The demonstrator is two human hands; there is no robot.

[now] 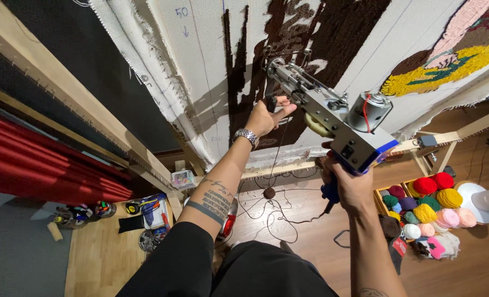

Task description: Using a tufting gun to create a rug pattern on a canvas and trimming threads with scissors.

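- Right hand (350, 184) is wrapped tight around the blue handle of the tufting gun (332, 113), a metal-bodied thing with a small motor on top, held up with its nose against the cloth (211, 60).
- Left hand (266, 116) is up by the front of the gun, fingers closed on its black front knob, thumb and one finger sticking out loose. There's a watch (247, 136) on that wrist.
- The gun's tip sits right on the brown tufted patch (305, 33), which runs down the middle of the cloth.
- Off to the right of the gun, further along the cloth, there's a yellow patch (448, 66).
- Below the gun, a thin strand trails down to a brown yarn ball (269, 193) on the floor.
- Lower right of the gun: a crate of yarn balls (426, 206), red, yellow, green, pink, with a white fan (484, 201) just beside it.
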